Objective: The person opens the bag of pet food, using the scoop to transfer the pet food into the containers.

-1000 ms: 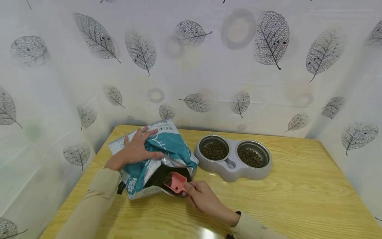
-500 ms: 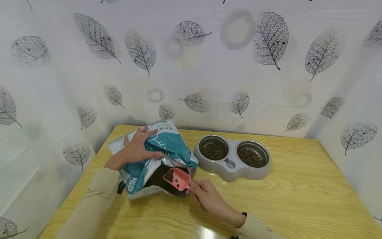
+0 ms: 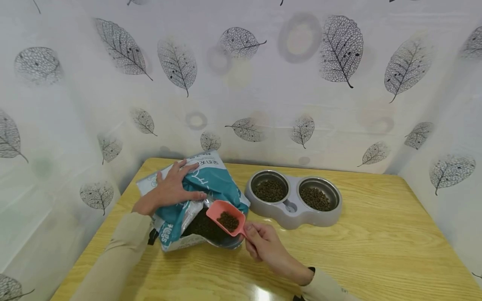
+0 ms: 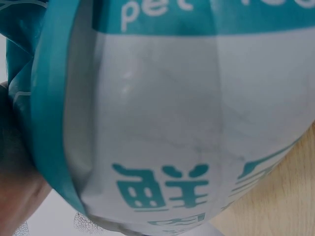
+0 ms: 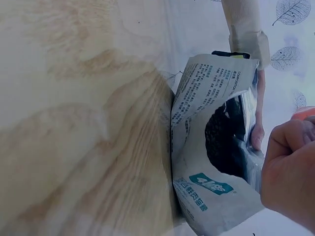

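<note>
A teal and white pet food bag (image 3: 214, 182) lies on its side, its mouth toward me and dark kibble visible inside. My left hand (image 3: 171, 190) rests on top of the bag with its fingers spread. In the left wrist view the printed bag (image 4: 157, 108) fills most of the picture. My right hand (image 3: 267, 246) grips the handle of a pink scoop (image 3: 216, 210), which holds brown kibble (image 3: 228, 221) and hovers over the bag's mouth. The right wrist view shows the curled right hand (image 5: 293, 167) beside the open bag (image 5: 192, 142).
To the right of the bag stands a grey double pet feeder (image 3: 290, 219) with two metal bowls, each partly filled with kibble. The wooden table (image 3: 388, 234) extends right and forward. A leaf-patterned curtain (image 3: 256, 92) closes off the back and sides.
The scoop has come up out of the bag's mouth and levelled, with kibble gathered in it. My right hand has shifted slightly right. My left hand stays on the bag.
</note>
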`<state>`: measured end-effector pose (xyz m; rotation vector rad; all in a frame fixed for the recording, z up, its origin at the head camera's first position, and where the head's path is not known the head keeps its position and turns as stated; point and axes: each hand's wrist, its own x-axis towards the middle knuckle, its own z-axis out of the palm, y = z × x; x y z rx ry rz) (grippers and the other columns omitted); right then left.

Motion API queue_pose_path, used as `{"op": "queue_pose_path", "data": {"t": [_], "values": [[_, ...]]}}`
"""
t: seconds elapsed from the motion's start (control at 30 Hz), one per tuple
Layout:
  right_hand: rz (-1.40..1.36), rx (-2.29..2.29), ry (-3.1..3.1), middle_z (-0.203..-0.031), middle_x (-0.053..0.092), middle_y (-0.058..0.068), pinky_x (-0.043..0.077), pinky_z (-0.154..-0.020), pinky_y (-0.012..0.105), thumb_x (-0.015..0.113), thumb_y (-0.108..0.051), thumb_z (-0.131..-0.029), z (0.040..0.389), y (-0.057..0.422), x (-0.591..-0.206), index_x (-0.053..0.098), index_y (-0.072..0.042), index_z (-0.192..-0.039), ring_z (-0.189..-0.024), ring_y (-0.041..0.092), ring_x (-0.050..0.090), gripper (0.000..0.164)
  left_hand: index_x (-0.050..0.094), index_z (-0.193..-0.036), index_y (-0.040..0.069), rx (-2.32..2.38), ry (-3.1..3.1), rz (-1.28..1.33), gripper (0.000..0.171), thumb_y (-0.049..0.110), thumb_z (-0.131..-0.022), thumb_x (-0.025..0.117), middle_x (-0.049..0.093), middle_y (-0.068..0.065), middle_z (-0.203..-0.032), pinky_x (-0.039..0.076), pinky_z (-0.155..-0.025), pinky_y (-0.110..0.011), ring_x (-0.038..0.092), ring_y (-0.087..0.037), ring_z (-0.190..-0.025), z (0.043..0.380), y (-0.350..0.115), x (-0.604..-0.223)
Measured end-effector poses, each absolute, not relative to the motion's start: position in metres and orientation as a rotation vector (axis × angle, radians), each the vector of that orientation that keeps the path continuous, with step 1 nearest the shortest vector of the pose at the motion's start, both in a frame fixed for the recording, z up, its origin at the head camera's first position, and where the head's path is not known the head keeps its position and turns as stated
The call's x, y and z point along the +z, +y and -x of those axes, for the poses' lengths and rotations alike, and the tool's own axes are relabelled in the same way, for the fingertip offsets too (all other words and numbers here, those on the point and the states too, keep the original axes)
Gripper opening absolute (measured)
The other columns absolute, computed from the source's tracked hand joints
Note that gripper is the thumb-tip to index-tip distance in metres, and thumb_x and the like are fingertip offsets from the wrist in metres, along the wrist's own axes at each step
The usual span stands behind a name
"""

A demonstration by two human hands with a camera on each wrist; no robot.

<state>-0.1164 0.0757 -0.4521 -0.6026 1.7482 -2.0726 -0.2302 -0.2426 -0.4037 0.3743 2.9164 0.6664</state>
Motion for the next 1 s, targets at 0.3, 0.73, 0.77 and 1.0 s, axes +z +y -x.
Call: {"op": "queue_pose_path", "data": {"t": [0.3,0.73,0.77,1.0], "values": [[0.548,-2.051,1.943,-0.054,0.041,-0.007,0.026,-0.037,0.018,0.037,-0.023,-0.114,0.129,0.1,-0.445,0.052,0.018,-0.098,-0.041,-0.002,0.032,0.047,0.024,-0.164,0.028,0.664,2.91,-0.375,0.105,0.071,-0.081,0.071,0.005,-0.019,-0.172,-0.009,-0.111,-0.085,0.011,-0.051,-0.156,0.23,-0.244,-0.403],[0.229,-1.995,2.399,-0.053,0.042,-0.006,0.027,-0.035,0.022,0.043,-0.028,-0.112,0.155,0.172,-0.429,0.059,0.011,-0.096,-0.041,0.0,0.03,0.045,0.024,-0.164,0.028,0.672,2.909,-0.374,0.105,0.071,-0.081,0.071,0.005,-0.02,-0.171,-0.008,-0.111,-0.085,0.011,-0.051,-0.156,0.23,-0.244,-0.403],[0.181,-1.985,2.417,-0.054,0.041,-0.006,0.027,-0.035,0.023,0.043,-0.03,-0.112,0.156,0.178,-0.428,0.059,0.009,-0.095,-0.041,0.001,0.03,0.045,0.025,-0.164,0.028,0.674,2.909,-0.376,0.104,0.071,-0.081,0.071,0.005,-0.02,-0.171,-0.008,-0.111,-0.085,0.011,-0.051,-0.156,0.23,-0.244,-0.403],[-0.081,-1.872,2.511,-0.057,0.041,-0.007,0.029,-0.038,0.023,0.046,-0.044,-0.109,0.16,0.214,-0.427,0.061,0.004,-0.098,-0.043,0.004,0.03,0.051,0.025,-0.164,0.028,0.665,2.919,-0.381,0.105,0.072,-0.081,0.071,0.006,-0.02,-0.171,-0.007,-0.11,-0.086,0.011,-0.05,-0.156,0.231,-0.244,-0.404]]}}
